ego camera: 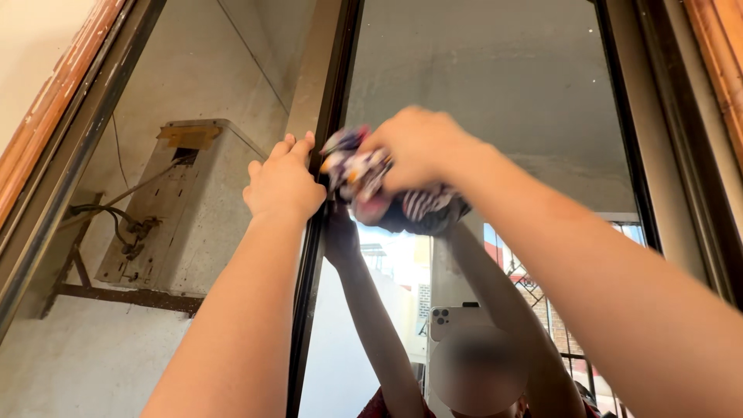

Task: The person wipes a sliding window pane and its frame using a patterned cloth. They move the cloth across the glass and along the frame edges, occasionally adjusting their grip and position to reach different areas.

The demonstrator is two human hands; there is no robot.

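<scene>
Against the pane (pixel 495 85), at 12 o'clock from the reflection, the right hand (pixel 418 147) has its fingers bunched around a rag (pixel 402 203). Keep the rag flat to the glass. Left hand (pixel 283 184) fingers curl on the frame (pixel 313 255); maintain this brace.

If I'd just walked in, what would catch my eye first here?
The right hand pressing a bunched, multicoloured striped cloth against the upper part of a glass window pane, near the middle of the view. Just left of it, the left hand grips the dark metal window frame. Lower in the glass, the person's raised arms show as a reflection.
</scene>
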